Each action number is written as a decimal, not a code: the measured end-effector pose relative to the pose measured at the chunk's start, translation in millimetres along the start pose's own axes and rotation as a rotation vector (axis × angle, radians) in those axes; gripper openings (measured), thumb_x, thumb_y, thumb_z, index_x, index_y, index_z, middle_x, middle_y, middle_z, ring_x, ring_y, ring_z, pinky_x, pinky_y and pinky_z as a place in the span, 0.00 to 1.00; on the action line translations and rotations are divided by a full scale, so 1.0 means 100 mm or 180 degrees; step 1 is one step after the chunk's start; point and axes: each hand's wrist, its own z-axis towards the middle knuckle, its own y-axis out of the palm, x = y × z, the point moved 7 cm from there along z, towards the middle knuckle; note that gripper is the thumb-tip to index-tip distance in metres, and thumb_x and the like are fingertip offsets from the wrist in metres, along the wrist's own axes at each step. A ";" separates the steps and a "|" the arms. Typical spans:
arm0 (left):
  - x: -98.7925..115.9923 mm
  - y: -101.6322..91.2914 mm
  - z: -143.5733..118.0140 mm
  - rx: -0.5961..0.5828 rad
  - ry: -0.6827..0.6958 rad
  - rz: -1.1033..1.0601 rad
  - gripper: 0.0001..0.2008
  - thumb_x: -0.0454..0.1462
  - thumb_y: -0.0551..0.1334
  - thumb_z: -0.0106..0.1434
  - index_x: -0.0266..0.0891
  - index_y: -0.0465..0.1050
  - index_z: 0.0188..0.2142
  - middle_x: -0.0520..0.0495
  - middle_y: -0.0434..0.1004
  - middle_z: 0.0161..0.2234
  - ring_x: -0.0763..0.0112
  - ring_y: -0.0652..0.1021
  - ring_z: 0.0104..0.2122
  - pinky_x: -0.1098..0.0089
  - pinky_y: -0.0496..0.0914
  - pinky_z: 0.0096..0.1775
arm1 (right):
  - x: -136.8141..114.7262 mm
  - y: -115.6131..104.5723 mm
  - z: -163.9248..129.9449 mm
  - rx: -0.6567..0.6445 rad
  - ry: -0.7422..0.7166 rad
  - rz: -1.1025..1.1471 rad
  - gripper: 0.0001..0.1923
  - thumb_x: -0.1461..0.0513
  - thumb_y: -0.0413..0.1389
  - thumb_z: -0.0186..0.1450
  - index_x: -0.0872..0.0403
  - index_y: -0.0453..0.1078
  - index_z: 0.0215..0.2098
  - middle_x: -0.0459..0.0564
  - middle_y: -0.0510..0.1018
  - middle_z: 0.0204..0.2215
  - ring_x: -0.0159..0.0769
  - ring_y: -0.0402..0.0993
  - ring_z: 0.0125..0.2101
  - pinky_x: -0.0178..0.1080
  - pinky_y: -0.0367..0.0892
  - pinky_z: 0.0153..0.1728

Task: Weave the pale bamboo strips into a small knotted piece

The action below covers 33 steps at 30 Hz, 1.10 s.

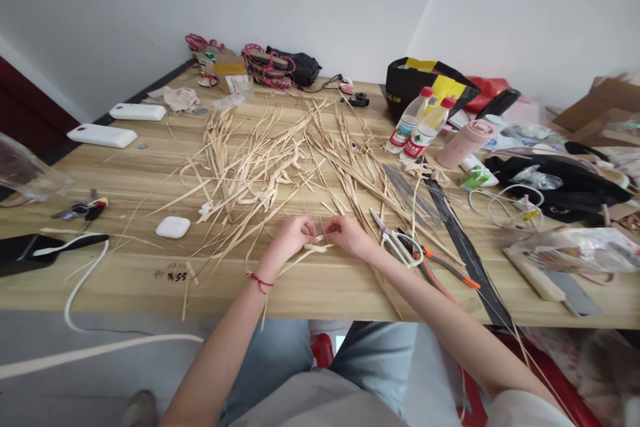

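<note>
A: What is being held?

B: A pale strip (316, 248) of dried leaf or straw, near the front edge of a wooden table (320, 290). It lies roughly left to right between the two hands, which meet at its middle.

A: How are the hands set?

B: The left hand (291, 235) and right hand (349, 235) are close together, fingertips almost touching, each pinching the strip. Both are equally near it; neither has to reach. A red string circles the left wrist.

A: And around them?

B: Just beyond the hands, a loose heap of strips (270, 167) fans across the table centre, long axes mostly running away from the person. Just right of the right hand lie white scissors (397, 243), then orange-handled pliers (440, 267). Left of the left hand, apart from it, sits a white earbud case (173, 227). Two bottles (417, 127) stand further back on the right.
</note>
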 end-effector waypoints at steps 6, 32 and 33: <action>-0.07 -0.02 0.02 0.0044 -0.0141 0.0279 0.10 0.36 0.70 0.39 0.36 0.70 0.20 0.52 0.73 0.19 0.71 0.73 0.22 0.73 0.62 0.25 | 0.14 0.02 0.03 0.0237 -0.0030 0.0402 0.11 0.71 0.53 0.51 0.59 0.72 0.33 0.49 0.78 0.29 0.33 0.73 0.29 0.33 0.66 0.32; -0.14 0.08 -0.05 -0.0962 -0.1020 -0.0402 0.07 0.37 0.65 0.49 0.34 0.71 0.25 0.49 0.74 0.20 0.70 0.76 0.19 0.71 0.70 0.24 | 0.20 0.06 0.00 0.0365 0.0065 0.0970 0.08 0.70 0.54 0.54 0.58 0.69 0.34 0.50 0.77 0.31 0.32 0.75 0.27 0.33 0.69 0.30; -0.13 0.06 -0.06 -0.0987 -0.1021 -0.0474 0.09 0.39 0.65 0.50 0.34 0.70 0.27 0.48 0.75 0.21 0.69 0.76 0.19 0.70 0.70 0.24 | 0.20 0.06 0.00 0.0372 0.0071 0.0983 0.08 0.70 0.54 0.54 0.58 0.69 0.34 0.50 0.77 0.31 0.32 0.75 0.27 0.33 0.69 0.30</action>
